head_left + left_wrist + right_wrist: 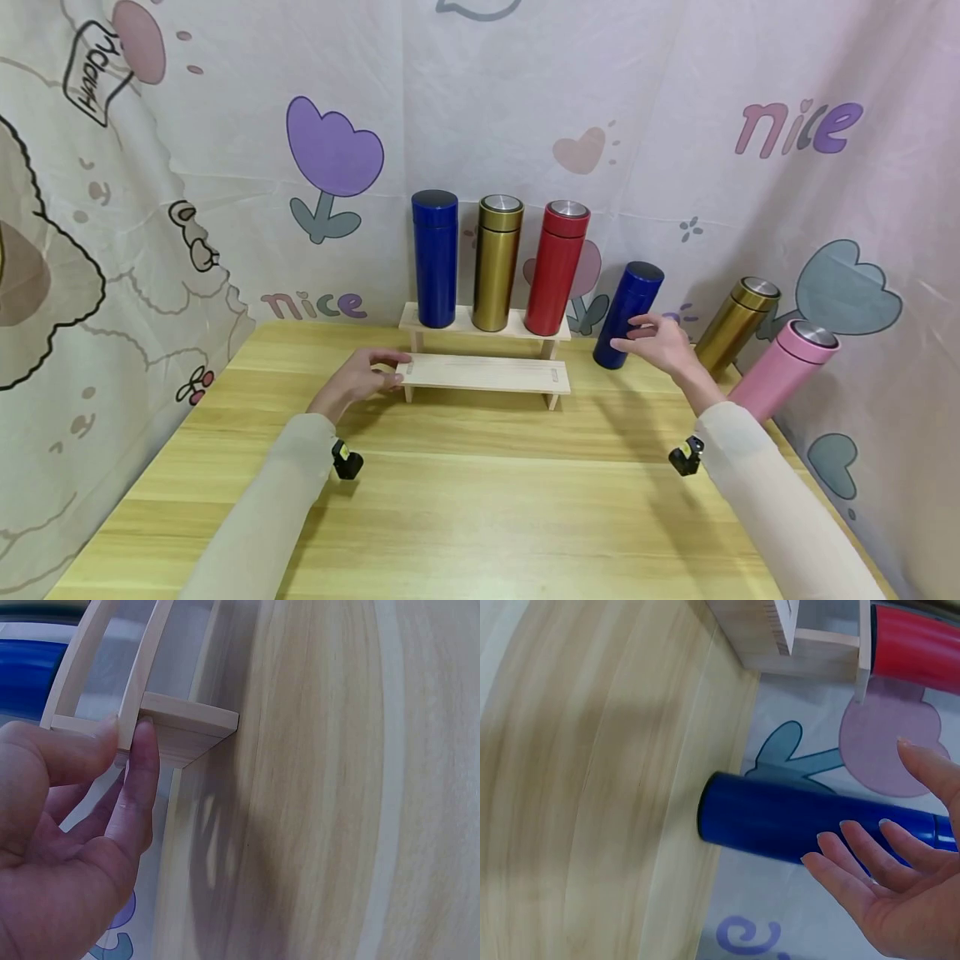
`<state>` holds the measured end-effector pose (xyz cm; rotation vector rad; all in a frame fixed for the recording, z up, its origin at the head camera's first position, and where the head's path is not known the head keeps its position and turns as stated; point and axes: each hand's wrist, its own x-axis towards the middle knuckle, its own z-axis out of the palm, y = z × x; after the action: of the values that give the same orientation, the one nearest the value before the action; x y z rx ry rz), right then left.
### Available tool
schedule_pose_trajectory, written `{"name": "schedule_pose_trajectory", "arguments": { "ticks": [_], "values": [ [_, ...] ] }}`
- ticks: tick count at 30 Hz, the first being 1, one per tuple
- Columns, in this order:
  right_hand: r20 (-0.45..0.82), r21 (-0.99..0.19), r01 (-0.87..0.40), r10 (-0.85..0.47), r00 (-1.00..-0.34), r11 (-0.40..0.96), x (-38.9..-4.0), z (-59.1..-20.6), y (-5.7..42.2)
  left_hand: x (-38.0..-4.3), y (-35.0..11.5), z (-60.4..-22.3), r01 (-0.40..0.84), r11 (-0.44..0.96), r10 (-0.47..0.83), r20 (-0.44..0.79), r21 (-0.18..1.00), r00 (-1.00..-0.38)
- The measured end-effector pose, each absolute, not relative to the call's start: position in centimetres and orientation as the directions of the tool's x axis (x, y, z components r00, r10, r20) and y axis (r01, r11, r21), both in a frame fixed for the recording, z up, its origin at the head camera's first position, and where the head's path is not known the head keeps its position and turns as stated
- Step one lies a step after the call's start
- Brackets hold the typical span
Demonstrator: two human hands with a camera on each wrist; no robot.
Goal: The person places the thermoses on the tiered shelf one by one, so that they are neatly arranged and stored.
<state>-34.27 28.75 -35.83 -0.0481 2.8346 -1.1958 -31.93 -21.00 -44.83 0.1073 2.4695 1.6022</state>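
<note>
A two-step wooden display stand (483, 374) stands near the back of the table. My left hand (362, 381) pinches the left end of its lower step, and in the left wrist view the thumb (82, 754) lies on top with fingers beneath. On the upper step stand a blue thermos bottle (436, 267), a gold one (495, 271) and a red one (555, 275). To the right of the stand, a second blue thermos bottle (628, 312) is upright on the table. My right hand (663, 343) is beside that bottle, fingers spread and loosely bent, holding nothing.
At the table's right edge stand another gold thermos bottle (731, 329) and a pink one (783, 371), close to my right forearm. A printed cloth (637, 50) hangs behind and at both sides of the wooden table (480, 517).
</note>
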Motion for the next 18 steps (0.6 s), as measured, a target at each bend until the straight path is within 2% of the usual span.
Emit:
{"name": "schedule_pose_trajectory", "arguments": {
  "ticks": [8,18],
  "values": [
    [-0.042,-0.669,-0.014,-0.057,-0.998,0.743,-32.9,-35.8,31.1,-31.9,-21.0,-44.7,-0.035,0.406,0.170,-0.113,0.913,-0.979],
    [-0.080,-0.665,0.034,-0.026,-0.996,0.746,-31.4,-36.4,33.6,-31.9,-21.1,-44.9,-0.033,0.410,0.171,-0.113,0.911,-0.979]
  ]
}}
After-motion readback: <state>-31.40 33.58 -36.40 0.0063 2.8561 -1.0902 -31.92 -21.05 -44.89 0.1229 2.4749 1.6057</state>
